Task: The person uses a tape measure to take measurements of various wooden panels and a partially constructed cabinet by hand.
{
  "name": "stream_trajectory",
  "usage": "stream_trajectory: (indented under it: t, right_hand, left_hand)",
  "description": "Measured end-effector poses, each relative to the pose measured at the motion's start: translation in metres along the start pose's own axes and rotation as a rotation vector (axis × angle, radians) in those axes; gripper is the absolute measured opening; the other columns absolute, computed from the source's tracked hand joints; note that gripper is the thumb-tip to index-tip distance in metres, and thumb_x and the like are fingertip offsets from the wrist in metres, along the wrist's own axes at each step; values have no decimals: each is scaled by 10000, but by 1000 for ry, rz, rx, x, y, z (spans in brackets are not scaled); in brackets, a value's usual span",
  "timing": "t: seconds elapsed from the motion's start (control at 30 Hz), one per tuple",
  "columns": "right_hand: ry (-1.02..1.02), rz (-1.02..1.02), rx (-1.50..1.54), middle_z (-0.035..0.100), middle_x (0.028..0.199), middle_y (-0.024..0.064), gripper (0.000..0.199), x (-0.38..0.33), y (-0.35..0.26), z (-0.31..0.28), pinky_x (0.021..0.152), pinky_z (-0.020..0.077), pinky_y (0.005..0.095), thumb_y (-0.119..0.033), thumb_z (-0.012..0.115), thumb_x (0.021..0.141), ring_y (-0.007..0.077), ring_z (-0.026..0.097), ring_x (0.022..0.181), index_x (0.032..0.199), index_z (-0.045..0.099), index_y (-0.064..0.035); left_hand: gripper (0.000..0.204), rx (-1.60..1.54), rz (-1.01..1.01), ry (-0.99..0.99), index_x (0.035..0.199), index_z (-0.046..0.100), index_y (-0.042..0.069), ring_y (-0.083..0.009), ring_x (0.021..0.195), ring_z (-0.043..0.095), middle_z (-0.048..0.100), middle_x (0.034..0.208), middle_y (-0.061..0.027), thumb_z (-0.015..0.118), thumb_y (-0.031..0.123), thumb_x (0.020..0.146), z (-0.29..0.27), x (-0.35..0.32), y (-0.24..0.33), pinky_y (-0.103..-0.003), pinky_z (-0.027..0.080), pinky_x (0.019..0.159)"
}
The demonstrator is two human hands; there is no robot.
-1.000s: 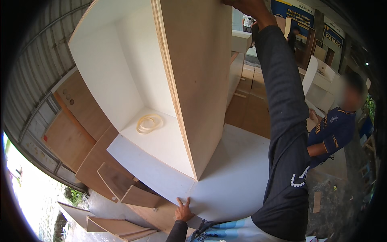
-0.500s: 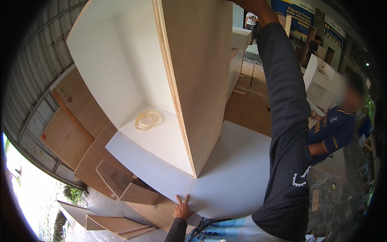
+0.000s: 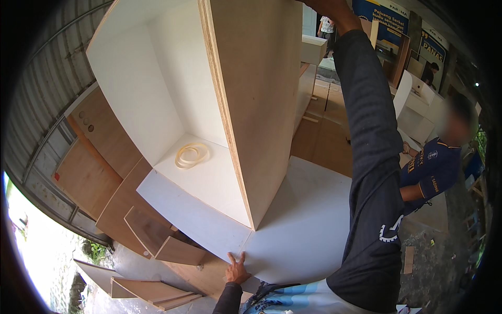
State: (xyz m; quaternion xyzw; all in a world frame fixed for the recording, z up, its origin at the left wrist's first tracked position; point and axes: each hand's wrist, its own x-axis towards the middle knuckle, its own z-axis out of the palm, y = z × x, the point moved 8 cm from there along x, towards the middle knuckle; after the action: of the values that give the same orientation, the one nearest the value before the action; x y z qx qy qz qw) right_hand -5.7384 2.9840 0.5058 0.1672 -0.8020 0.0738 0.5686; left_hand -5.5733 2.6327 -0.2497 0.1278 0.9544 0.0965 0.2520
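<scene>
Right now my left hand (image 3: pixel 236 270) lies flat, fingers spread and grasping nothing, on the near edge of the white base panel (image 3: pixel 308 225) of a big cabinet (image 3: pixel 230 104) that fills the middle of the view. My right arm in its dark sleeve (image 3: pixel 374 157) reaches steeply up along the cabinet's right side, and my right hand (image 3: pixel 327 6) sits at the very top edge of the picture against the upper end of the bare plywood side wall (image 3: pixel 261 94); whether that grip is clenched on the wall or only pressing on it I cannot tell, since the frame cuts it off. The cabinet's long axis runs away from me, from the base panel near my left hand up toward the top of the view, with its open white inside facing left. On the inner white shelf (image 3: pixel 209 178) lies a loose coil of pale edge banding (image 3: pixel 192 155), well apart from both hands. Left of and below the cabinet several brown wooden boards (image 3: pixel 157 246) lie stacked on the floor. Off to the right a person in a dark blue shirt (image 3: pixel 434 170) crouches, apart from me, near other white cabinet pieces (image 3: pixel 418 99).
</scene>
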Motion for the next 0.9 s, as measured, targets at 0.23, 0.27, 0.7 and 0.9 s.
stream_trajectory:
  t: [0.23, 0.27, 0.7, 0.9]
  right_hand:
    - [18, -33, 10, 505, 1023, 118, 677, 0, 3, 0, 800, 532, 423, -65, 832, 719, 314, 609, 946, 1308, 534, -219]
    - [19, -32, 8, 507, 1029, 119, 678, -1, 5, -1, 806, 533, 421, -65, 832, 719, 317, 608, 955, 1308, 534, -219]
    - [20, -23, 37, 522, 1037, 128, 694, -3, 4, 0, 842, 522, 415, -70, 816, 734, 316, 601, 1001, 1345, 527, -227]
    - [6, 5, 17, 527, 1050, 125, 710, -8, 5, 4, 833, 515, 404, -73, 793, 759, 308, 587, 960, 1395, 511, -216]
  left_hand:
    - [1136, 23, 6, 7, 1566, 315, 306, -477, 1095, 645, 118, 1585, -378, 907, 416, 603, 2, 2, 1, -490, 538, 921]
    - [1137, 27, 8, 9, 1566, 317, 305, -477, 1092, 647, 123, 1584, -379, 908, 416, 601, 2, 2, 2, -488, 540, 920]
    - [1134, 31, 14, 20, 1571, 312, 297, -478, 1074, 659, 117, 1581, -388, 899, 397, 606, 3, 2, 0, -489, 545, 914]
    - [1130, 19, 4, 2, 1572, 309, 296, -477, 1077, 658, 115, 1580, -388, 895, 398, 612, 2, 0, 0, -484, 542, 921]
